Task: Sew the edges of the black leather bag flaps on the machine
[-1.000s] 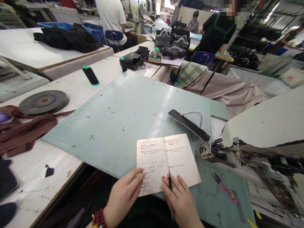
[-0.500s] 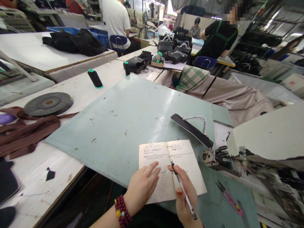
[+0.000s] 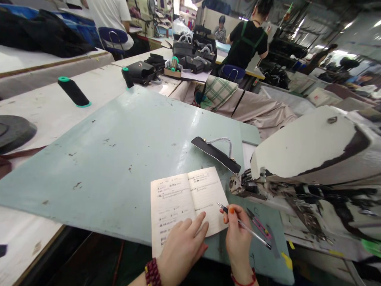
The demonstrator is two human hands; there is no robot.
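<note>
The notebook point(image 3: 193, 198) lay open beside the sewing machine point(image 3: 306, 147), the left hand point(image 3: 183, 246) spread over it (loosely, gripping nothing); nearer the machine, the right hand point(image 3: 238, 236), nearly closed, pinched a pen point(image 3: 253, 233).

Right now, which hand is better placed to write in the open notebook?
Right, I'd say: the right hand grips the pen, its tip over a page. The left hand is spread over the notebook, no pen in it.
</note>
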